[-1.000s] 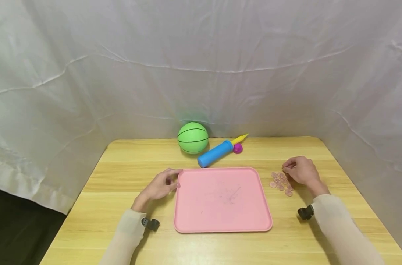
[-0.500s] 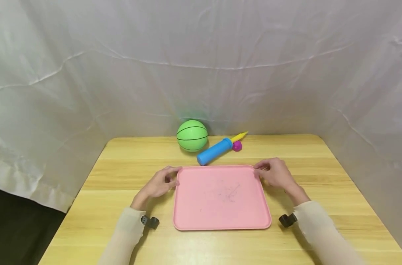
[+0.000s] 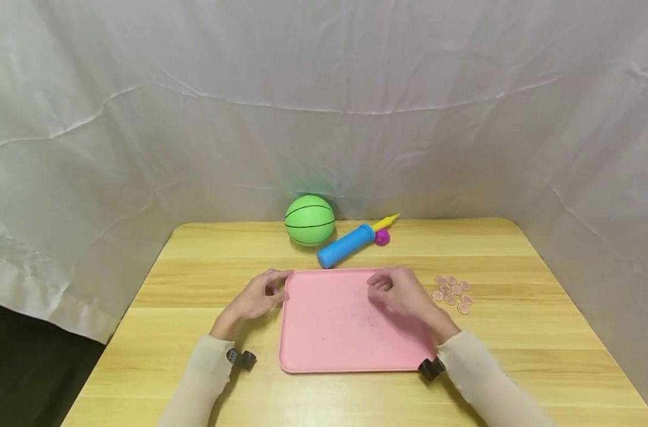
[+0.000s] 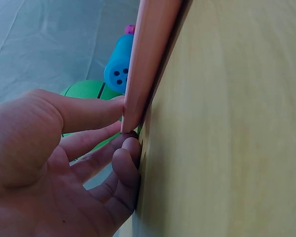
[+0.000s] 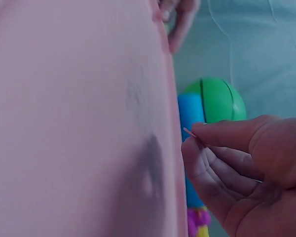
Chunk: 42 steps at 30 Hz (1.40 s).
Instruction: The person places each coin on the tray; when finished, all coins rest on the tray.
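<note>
We take the pink tray (image 3: 350,332) as our reference; it lies flat on the wooden table (image 3: 195,261), and its floor holds nothing that we can see.

**Left hand.** Our left hand (image 3: 257,296) sits at the tray's far-left corner. In the left wrist view the thumb lies against the rim and the curled fingers (image 4: 126,158) meet the corner from below, so we read this as a light pinch on the tray's edge that steadies it.

**Right hand.** Our right hand (image 3: 404,293) is above the tray's far-right quarter, off the surface. In the right wrist view the thumb and forefinger are pressed together on a thin pink chip (image 5: 190,132), seen edge-on; the other fingers are loosely curled beneath.

**Supply.** The pile of pink chips (image 3: 452,292) lies on the table just beyond the tray's right edge, near its far corner. We count roughly ten, though some overlap and an exact count cannot be confirmed.

**Progress.** We judge the work to be at its start:
- One chip is lifted and carried over the tray; it is not yet set down.
- No chip rests on the tray.
- The whole remaining pile is still to be moved.

**Other items.** Beyond the tray's far edge lie a blue hand pump (image 3: 347,245) with a yellow nozzle and, just left of it, a green ball (image 3: 310,220) against the white cloth backdrop (image 3: 324,107).
</note>
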Motion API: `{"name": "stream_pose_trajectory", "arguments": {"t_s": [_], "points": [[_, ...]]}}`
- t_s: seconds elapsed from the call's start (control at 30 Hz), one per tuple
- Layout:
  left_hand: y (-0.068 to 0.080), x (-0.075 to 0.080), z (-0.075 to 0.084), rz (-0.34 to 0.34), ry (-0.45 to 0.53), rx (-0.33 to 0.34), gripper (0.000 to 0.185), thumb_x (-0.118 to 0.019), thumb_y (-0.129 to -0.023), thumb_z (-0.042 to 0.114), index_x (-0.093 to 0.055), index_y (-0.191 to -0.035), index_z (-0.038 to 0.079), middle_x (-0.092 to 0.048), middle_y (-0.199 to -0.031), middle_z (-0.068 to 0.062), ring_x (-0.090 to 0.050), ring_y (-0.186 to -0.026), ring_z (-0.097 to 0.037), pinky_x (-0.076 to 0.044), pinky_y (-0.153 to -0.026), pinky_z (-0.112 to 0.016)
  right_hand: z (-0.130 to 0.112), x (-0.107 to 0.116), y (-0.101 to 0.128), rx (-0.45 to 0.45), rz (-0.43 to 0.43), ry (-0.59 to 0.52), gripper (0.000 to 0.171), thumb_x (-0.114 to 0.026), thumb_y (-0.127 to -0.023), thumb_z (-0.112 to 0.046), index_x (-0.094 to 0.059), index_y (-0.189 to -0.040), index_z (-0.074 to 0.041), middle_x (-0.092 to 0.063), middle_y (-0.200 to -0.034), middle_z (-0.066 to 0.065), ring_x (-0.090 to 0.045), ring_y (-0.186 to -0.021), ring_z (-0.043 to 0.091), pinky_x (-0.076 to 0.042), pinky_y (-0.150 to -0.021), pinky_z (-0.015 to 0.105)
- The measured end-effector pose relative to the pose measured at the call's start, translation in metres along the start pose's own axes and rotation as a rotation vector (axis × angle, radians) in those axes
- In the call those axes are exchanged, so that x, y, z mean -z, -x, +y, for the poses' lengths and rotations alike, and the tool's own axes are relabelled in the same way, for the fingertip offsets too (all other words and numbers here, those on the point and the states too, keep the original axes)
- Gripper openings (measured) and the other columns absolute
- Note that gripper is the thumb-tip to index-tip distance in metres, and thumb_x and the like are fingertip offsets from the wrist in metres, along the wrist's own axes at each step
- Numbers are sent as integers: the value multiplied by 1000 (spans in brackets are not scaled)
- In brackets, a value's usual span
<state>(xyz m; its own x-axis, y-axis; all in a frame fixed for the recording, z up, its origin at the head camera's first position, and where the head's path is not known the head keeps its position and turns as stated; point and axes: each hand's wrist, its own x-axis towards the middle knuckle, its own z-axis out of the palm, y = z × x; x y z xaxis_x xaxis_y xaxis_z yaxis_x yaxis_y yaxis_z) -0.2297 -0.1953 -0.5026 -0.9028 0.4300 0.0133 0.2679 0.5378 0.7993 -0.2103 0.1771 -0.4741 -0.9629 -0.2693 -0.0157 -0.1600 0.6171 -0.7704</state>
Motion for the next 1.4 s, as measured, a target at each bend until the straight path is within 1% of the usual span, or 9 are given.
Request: {"name": "stream_pose_trajectory", "arguments": {"t_s": [0.17,0.3,0.5,0.6,0.8,0.97,1.1,1.2,1.4], "points": [[0,0,-1,-1,-1,3,56,-72,-101,2,-58,-155,-1,-67,-128,-19,-57,-89,-17,-50,-66,-19,-8,-26,-4,55,-17,24,9,-83,-95,-7,-81,-104,-5,-80,-90,3,-72,-82,10,-64,-77,25],[0,-1,-1,-3,-5,7,55,-72,-101,3,-58,-155,-1,-67,-130,-19,-58,-89,-16,-50,-66,-19,-16,-42,-6,82,-15,27,8,-83,-95,-8,-82,-103,-7,-79,-88,0,-68,-80,7,-61,-76,23],[2,0,-1,3,-16,12,55,-72,-101,3,-58,-154,-2,-68,-128,-18,-58,-89,-16,-51,-66,-19,-25,-64,-12,141,5,21,10,-84,-96,-11,-81,-105,-7,-79,-90,0,-68,-82,6,-60,-78,22],[2,-1,-1,0,-15,13,55,-72,-101,3,-58,-154,-2,-68,-129,-18,-58,-89,-16,-51,-66,-19,-28,-72,-15,151,0,5,10,-83,-96,-10,-80,-106,-7,-79,-90,0,-68,-81,6,-60,-77,22],[1,-2,-1,2,-16,4,54,-72,-102,3,-58,-154,-3,-68,-126,-18,-58,-89,-15,-51,-66,-19,-31,-79,-26,147,-47,19,11,-78,-96,-1,-77,-105,-9,-75,-88,-2,-64,-79,6,-57,-76,21],[2,-1,-3,15,-14,6,55,-72,-101,2,-58,-154,-3,-68,-129,-19,-58,-89,-15,-51,-66,-19,-38,-81,-35,121,-66,53,12,-77,-96,-2,-76,-105,-11,-75,-87,-2,-65,-80,7,-57,-80,26],[2,-1,-3,11,-13,1,56,-72,-101,2,-58,-154,-3,-67,-129,-20,-58,-89,-16,-51,-66,-19,-40,-82,-38,88,-63,71,13,-78,-93,-1,-76,-102,-11,-75,-85,-2,-65,-80,8,-57,-81,29],[1,-2,-3,6,-16,-3,55,-72,-101,3,-58,-154,-3,-67,-127,-18,-58,-89,-16,-51,-67,-19,-41,-84,-40,68,-51,87,12,-77,-93,-1,-75,-98,-11,-74,-84,-2,-64,-79,8,-57,-80,29],[-2,-2,-2,9,-14,-15,55,-74,-100,3,-58,-153,-4,-68,-124,-19,-60,-91,-17,-52,-68,-19,-43,-86,-45,91,-11,111,7,-74,-95,-4,-75,-96,-11,-74,-83,-2,-63,-78,7,-56,-77,28]]}}
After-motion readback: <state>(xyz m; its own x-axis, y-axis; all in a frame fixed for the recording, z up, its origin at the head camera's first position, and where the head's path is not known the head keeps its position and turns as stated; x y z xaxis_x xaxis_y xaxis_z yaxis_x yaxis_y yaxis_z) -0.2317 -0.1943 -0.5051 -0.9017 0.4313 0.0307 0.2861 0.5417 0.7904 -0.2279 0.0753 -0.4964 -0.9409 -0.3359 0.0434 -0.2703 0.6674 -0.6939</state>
